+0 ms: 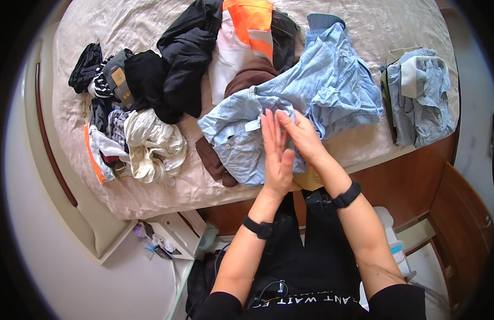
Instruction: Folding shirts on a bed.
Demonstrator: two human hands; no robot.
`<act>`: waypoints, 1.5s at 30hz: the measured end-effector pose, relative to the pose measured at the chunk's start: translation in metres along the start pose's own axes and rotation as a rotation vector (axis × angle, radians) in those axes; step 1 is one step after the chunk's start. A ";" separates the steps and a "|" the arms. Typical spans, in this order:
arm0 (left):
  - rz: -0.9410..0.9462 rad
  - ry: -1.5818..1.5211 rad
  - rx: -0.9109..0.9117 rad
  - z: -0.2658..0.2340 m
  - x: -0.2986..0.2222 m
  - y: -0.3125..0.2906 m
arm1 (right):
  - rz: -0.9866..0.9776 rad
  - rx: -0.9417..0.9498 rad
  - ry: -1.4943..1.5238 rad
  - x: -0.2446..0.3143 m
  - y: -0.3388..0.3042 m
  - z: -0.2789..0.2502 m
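A light blue striped button shirt point(332, 80) lies rumpled across the bed's near side, with a small button and a white label showing on its left part. Over that part my left hand point(278, 160) is held with its fingers straight and close together, nothing in it. Close against it, my right hand point(305, 137) is turned edge-on, thumb stretched toward the left hand's fingers; its other fingers are partly hidden and I see nothing held. Both hands are over the shirt; whether they press on the cloth is hard to tell. Brown cloth point(214, 162) shows under the shirt's left edge.
Dark clothes point(191, 58), a white and orange garment point(247, 32) and a cream cloth point(153, 144) lie in heaps at left and centre. A folded blue shirt point(425, 98) rests at the bed's right edge. A white bedside cabinet point(177, 234) stands lower left.
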State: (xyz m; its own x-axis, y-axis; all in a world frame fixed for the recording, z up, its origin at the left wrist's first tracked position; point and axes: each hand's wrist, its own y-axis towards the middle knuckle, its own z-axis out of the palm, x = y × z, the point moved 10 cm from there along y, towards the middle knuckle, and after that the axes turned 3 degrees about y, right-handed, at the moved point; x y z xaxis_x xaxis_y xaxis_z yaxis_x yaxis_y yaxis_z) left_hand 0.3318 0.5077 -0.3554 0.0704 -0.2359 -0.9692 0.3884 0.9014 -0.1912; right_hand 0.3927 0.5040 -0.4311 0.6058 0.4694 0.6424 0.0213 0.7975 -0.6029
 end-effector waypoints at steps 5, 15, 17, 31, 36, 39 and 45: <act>0.445 0.898 -0.292 -0.056 -0.074 -0.005 | -0.239 -0.269 -0.260 0.028 -0.051 -0.036; 0.256 1.521 0.034 0.006 0.001 0.062 | -0.544 -0.351 -1.059 0.031 -0.061 -0.044; 0.283 1.491 -0.006 0.010 -0.005 0.063 | -0.454 -0.324 -0.887 0.038 -0.057 -0.059; 0.005 1.431 0.327 0.149 0.036 0.235 | -0.250 -0.600 0.334 0.051 -0.046 -0.184; -0.048 0.853 0.559 0.159 0.012 0.206 | -0.294 -0.878 -0.032 0.057 -0.074 -0.193; -0.211 0.487 0.623 0.120 -0.036 0.171 | -0.687 -0.765 -0.406 0.105 -0.120 -0.125; -0.278 -0.501 0.369 -0.021 -0.066 0.111 | -1.170 -0.287 -0.988 0.101 -0.165 0.012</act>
State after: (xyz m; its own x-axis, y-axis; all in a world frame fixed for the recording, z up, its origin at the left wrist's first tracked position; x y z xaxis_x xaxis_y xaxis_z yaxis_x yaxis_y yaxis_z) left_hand 0.3506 0.6311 -0.3164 0.3047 -0.6609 -0.6859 0.7352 0.6210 -0.2717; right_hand 0.4412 0.4245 -0.2609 -0.5988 -0.1929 0.7773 0.3062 0.8417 0.4448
